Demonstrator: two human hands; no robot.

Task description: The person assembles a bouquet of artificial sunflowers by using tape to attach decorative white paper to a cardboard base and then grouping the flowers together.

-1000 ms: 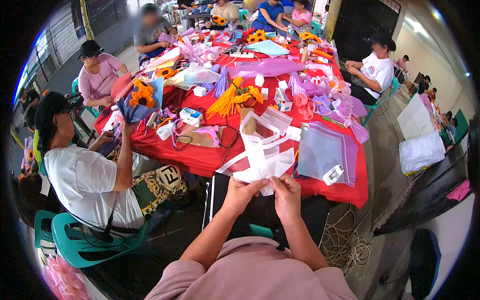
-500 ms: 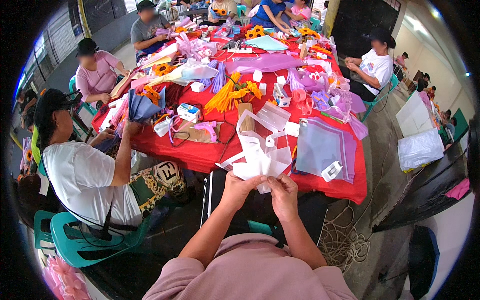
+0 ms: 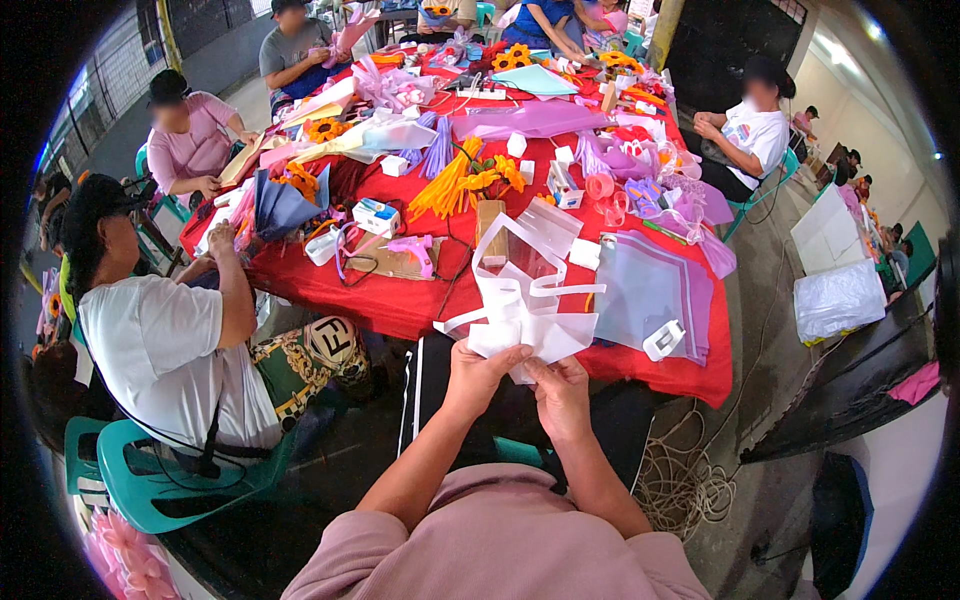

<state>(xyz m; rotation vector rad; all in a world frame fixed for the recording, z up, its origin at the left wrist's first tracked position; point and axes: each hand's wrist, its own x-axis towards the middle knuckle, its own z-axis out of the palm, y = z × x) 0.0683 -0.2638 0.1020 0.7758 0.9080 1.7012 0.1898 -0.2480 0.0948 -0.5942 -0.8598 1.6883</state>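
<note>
Red table (image 3: 420, 300) crowded; both hands (image 3: 525, 385) pinch white wrapping (image 3: 525, 325) (near edge).

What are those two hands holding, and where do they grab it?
Both hands hold a folded white paper sheet by its lower edge. The left hand pinches the lower left part; the right hand pinches the bottom tip with its fingers.

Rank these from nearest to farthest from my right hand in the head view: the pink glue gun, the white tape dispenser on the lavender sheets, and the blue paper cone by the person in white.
1. White tape dispenser, just right of the right hand, on the table's near edge.
2. Pink glue gun, up and left, mid-table.
3. Blue paper cone, far left edge.
</note>
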